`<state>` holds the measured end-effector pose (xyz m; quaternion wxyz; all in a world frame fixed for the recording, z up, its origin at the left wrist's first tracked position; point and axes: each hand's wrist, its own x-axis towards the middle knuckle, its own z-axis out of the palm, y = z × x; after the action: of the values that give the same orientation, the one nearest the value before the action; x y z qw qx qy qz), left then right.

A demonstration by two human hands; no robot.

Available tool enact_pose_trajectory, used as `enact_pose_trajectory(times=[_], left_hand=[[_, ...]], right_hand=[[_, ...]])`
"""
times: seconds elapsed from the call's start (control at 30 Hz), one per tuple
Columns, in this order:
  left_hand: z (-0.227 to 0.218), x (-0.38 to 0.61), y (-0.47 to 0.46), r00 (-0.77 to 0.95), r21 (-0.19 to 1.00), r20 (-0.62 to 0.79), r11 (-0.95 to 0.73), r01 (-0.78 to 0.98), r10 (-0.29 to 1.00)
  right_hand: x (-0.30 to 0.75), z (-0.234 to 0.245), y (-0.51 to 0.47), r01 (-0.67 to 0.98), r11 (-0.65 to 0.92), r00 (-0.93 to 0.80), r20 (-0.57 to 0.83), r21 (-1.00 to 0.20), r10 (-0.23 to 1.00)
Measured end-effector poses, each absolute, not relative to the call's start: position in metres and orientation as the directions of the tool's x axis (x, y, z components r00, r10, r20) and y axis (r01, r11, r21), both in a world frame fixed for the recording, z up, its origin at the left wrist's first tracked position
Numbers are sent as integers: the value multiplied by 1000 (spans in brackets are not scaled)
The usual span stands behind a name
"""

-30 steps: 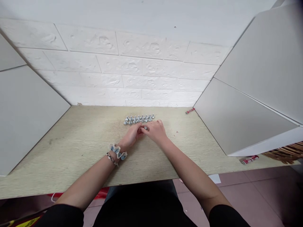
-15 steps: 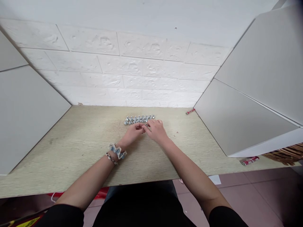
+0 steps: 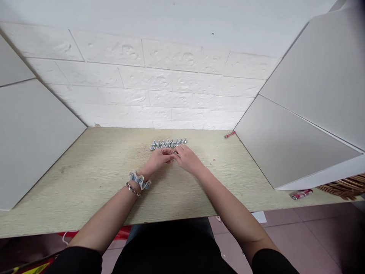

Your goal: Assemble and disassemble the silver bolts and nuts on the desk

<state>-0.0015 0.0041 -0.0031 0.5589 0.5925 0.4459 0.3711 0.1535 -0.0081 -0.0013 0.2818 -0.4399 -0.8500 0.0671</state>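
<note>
A row of several small silver screws (image 3: 168, 144) stands on the light wooden desk (image 3: 94, 179), near the back wall. Just in front of that row my left hand (image 3: 158, 160) and my right hand (image 3: 186, 158) meet fingertip to fingertip. Between them sits a small silver metal piece (image 3: 174, 152), pinched by both hands. The fingers of both hands are curled closed around it. My left wrist wears a blue-white scrunchie (image 3: 139, 180) and a chain bracelet.
White brick wall behind the desk, grey panels at the left (image 3: 31, 129) and right (image 3: 285, 140). A red pen-like item (image 3: 229, 134) lies at the back right corner, another red item (image 3: 301, 194) at the desk's right front edge beside a wicker basket (image 3: 342, 186).
Both hands have shifted slightly away from me, toward the row of screws, still pinched together on the small metal piece.
</note>
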Motion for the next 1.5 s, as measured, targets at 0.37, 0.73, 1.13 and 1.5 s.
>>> enact_pose_trajectory(times=[0.37,0.73,1.13,1.5], left_hand=[[0,-5,5,353,980,-66,-6,197,933],[-3,4,-4,300,910,153,-252,329,942],[-4,0,4,146,971,131,-157,182,981],[-9,4,-1,242,890,169,-254,378,955]], right_hand=[[156,5,-14,640,595,-479,353,-487,804],[154,15,-16,868,240,-189,157,-435,969],[168,22,-11,854,118,8,240,-507,971],[151,14,-17,822,336,-270,203,-460,941]])
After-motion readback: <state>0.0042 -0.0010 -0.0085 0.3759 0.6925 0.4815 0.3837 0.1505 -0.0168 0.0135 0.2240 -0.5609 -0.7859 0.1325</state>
